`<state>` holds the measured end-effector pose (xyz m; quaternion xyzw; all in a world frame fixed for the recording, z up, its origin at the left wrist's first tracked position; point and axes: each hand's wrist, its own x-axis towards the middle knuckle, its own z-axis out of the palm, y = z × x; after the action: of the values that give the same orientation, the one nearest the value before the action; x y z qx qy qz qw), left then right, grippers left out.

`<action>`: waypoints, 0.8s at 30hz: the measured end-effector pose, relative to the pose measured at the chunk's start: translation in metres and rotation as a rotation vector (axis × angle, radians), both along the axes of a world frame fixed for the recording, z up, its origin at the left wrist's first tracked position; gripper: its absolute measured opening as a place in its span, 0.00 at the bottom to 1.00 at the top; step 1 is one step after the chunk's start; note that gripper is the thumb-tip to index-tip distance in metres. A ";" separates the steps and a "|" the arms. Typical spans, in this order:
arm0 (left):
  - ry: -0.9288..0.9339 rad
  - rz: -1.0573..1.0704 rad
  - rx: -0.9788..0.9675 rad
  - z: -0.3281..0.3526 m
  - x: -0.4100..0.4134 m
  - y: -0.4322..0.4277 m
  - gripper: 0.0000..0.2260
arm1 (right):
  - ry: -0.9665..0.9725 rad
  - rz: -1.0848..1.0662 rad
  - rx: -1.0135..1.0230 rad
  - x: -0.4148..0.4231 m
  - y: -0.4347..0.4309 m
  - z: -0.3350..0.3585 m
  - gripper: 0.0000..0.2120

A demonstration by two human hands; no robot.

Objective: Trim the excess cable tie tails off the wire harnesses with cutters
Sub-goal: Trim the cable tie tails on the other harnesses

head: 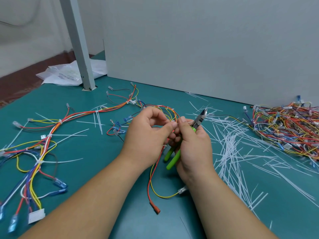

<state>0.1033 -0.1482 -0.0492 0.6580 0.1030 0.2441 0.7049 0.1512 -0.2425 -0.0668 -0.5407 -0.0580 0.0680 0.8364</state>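
Left hand (pixel 146 128) pinches the harness (pixel 170 111) at a tie, centre, above the mat (pixel 103 152), probably to keep the tie tail (pixel 188 121) free. Right hand (pixel 193 145) curls round the green cutters (pixel 198 121), thumb and forefinger at the tail. Blades point far-right, off the tie: positioning, I judge, not cutting. Cut tails (pixel 231 145) litter the right; harness pile (pixel 286 128) far right; long-tailed loom (pixel 50 135) left. No bin visible. Plastic bag (pixel 63 75) far left, contents unclear.

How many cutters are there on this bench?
1: the green-handled cutters, gripped in the right hand, next to the left hand, which holds a wire harness. Others could be hidden under the wire pile at the right.
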 end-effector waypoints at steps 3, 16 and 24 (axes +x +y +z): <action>0.086 -0.080 -0.059 0.001 0.001 0.002 0.03 | -0.037 -0.050 -0.007 0.001 -0.002 0.002 0.08; 0.217 -0.153 -0.247 0.000 0.001 0.008 0.07 | -0.166 -0.066 -0.166 -0.005 -0.004 0.006 0.06; 0.243 -0.295 -0.340 0.003 -0.001 0.016 0.08 | -0.209 -0.092 -0.236 -0.009 -0.005 0.010 0.03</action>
<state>0.1027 -0.1319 -0.0461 0.5626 0.1295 0.0368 0.8157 0.1423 -0.2476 -0.0565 -0.6413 -0.1117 -0.0209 0.7588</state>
